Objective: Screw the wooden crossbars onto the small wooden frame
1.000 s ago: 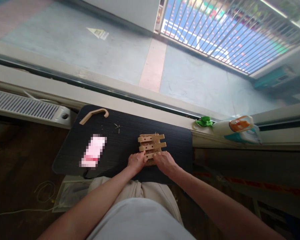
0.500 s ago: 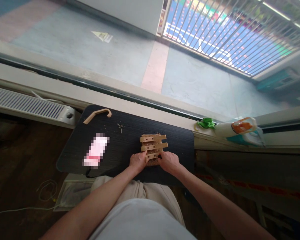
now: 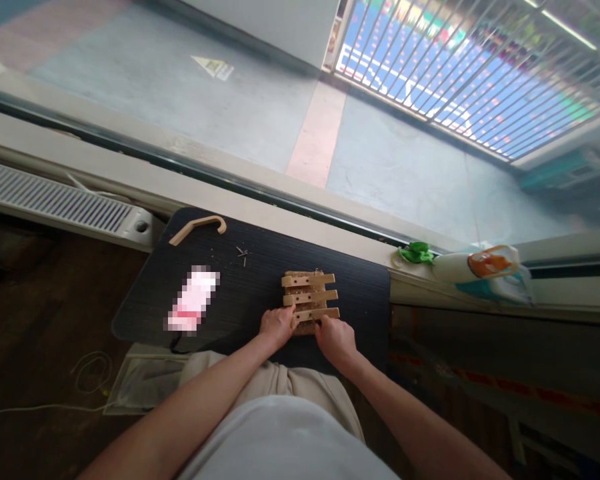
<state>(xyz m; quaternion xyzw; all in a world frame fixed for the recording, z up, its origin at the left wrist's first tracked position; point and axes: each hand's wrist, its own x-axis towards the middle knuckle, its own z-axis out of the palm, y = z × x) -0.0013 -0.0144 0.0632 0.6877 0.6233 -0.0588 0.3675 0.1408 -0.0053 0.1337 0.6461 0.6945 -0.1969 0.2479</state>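
Note:
On the dark table lies a small brown, rough-grained board [image 3: 307, 329] with three pale wooden strips across it, each with dark holes. The nearest wooden strip [image 3: 325, 313] sits close to the board's front edge. My left hand [image 3: 279, 327] is closed at the front left of the board, its thumb and finger by that strip's left end. At the front right, my right hand [image 3: 336, 339] is curled with fingertips against the strip's lower edge and the board. The undersides of both hands' fingers are hidden.
A loose wooden hook [image 3: 197, 229] lies at the table's far left, with several small screws [image 3: 243, 255] nearby. A blurred-out phone [image 3: 195, 300] is on the left. Green cloth [image 3: 416, 253] and a white bottle [image 3: 453, 268] stand on the windowsill [image 3: 260, 227] behind the dark table [image 3: 150, 293].
My right hand has slid slightly down and toward me, uncovering the right end of the nearest strip. My left hand stays at the board's left side. The view has shifted slightly.

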